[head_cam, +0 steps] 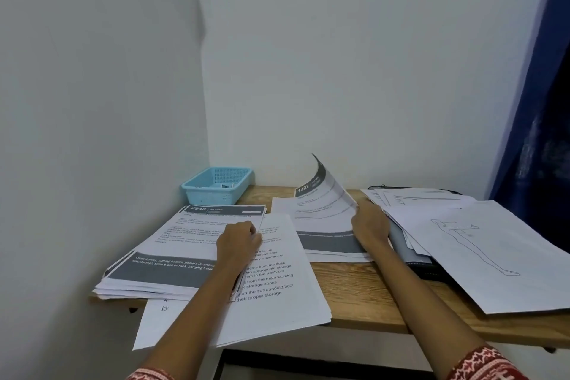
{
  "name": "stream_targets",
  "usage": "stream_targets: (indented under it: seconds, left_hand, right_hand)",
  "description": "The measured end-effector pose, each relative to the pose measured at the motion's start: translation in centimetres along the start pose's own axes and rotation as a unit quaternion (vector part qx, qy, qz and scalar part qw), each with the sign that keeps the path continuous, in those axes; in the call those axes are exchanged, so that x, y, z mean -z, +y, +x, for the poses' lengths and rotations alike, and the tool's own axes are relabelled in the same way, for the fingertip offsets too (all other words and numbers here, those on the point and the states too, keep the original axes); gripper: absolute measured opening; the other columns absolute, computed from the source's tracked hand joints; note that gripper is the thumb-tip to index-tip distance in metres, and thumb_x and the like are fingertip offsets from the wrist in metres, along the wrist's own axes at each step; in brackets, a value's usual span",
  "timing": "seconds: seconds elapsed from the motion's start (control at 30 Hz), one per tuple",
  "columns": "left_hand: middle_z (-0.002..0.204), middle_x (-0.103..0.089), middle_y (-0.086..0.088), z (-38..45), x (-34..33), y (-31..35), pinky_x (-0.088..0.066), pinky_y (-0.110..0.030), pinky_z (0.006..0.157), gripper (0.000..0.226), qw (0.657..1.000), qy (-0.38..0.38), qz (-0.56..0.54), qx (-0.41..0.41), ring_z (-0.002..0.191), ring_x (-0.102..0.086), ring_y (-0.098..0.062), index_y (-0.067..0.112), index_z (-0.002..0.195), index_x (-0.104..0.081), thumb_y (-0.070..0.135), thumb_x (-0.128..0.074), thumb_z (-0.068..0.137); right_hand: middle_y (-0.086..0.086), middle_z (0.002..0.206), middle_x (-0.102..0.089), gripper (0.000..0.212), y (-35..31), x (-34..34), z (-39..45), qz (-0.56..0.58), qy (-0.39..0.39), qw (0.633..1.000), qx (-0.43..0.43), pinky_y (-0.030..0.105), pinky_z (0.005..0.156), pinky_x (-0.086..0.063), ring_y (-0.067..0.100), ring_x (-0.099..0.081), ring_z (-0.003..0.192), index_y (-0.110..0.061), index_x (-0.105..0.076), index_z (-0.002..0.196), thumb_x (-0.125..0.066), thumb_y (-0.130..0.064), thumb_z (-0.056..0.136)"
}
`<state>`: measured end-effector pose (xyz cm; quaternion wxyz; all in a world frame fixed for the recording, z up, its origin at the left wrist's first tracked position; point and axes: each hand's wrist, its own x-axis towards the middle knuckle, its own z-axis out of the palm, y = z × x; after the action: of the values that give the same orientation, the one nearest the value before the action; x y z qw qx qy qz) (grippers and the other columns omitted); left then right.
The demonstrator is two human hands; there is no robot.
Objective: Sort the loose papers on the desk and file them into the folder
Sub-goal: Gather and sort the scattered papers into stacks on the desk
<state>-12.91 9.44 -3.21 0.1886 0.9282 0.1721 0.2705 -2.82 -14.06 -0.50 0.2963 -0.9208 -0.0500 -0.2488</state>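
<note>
A small light-blue plastic basket (216, 187) with perforated walls is set at the back left corner of a wooden counter (354, 290), close against the wall. Something small lies inside it, too blurred to be identified. Plain white walls (339, 55) are seen meeting in a corner behind the counter. A dark blue curtain (536, 102) is hung along the right edge.

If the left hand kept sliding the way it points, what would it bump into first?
Probably the blue basket in the desk's far corner. The left hand rests on the paper stack pointing away and slightly right; depth is hard to judge.
</note>
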Motion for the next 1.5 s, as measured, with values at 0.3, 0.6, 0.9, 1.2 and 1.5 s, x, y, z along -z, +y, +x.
stream_targets:
  seconds: [0.3,0.6,0.9,1.2,1.5]
  left_hand:
    - [0.1,-0.066,0.002,0.6,0.9,-0.4,-0.039,-0.027,0.075,0.017,0.992,-0.009,-0.113,0.053,0.089,-0.056,-0.014,0.016,0.094,-0.066,0.031,-0.056,0.09]
    - [0.1,-0.066,-0.015,1.0,5.6,-3.3,-0.036,-0.029,0.068,0.026,0.983,0.065,-0.138,0.106,0.082,-0.053,-0.026,0.004,0.095,-0.063,0.022,-0.045,0.095]
    - [0.12,-0.061,-0.014,0.1,9.7,-6.1,-0.044,-0.036,0.084,0.029,0.964,0.137,-0.111,0.198,0.108,-0.056,-0.034,0.007,0.116,-0.062,0.005,-0.046,0.092]
    - [0.121,-0.061,-0.005,1.0,11.2,-8.0,-0.043,-0.037,0.095,0.026,0.99,0.058,-0.037,0.12,0.11,-0.056,-0.026,0.012,0.116,-0.062,0.018,-0.055,0.091]
    - [0.147,-0.037,-0.006,1.6,6.8,-8.7,-0.028,-0.041,0.111,0.063,0.959,-0.256,0.091,0.075,0.132,-0.036,-0.024,0.017,0.135,-0.043,0.048,-0.062,0.083]
  right_hand:
    - [0.018,0.087,-0.058,0.02,-3.4,5.8,1.6,0.123,0.116,0.986,0.005,0.032,0.06,-0.037,0.027,-0.048,0.071,0.002,-0.052,0.105,-0.033,0.0,0.098]
    - [0.016,0.123,-0.057,0.04,-8.3,4.1,-1.5,0.308,-0.142,0.941,-0.023,0.025,0.081,-0.037,0.024,-0.05,0.099,-0.003,-0.052,0.122,-0.032,0.003,0.089]
    - [0.014,0.129,-0.055,0.044,-15.1,-3.2,-7.4,0.236,-0.331,0.913,-0.024,0.03,0.081,-0.045,0.028,-0.054,0.111,-0.006,-0.04,0.136,-0.047,-0.009,0.093]
    - [0.018,0.136,-0.046,0.058,-18.1,-3.9,-9.5,0.095,-0.336,0.936,0.049,0.031,0.086,-0.044,0.029,-0.049,0.121,0.002,-0.02,0.144,-0.044,-0.004,0.091]
    - [0.016,0.134,-0.05,0.058,-16.4,-1.1,-8.6,0.112,-0.42,0.9,0.046,0.036,0.077,-0.055,0.028,-0.059,0.098,-0.003,-0.046,0.132,-0.072,-0.019,0.083]
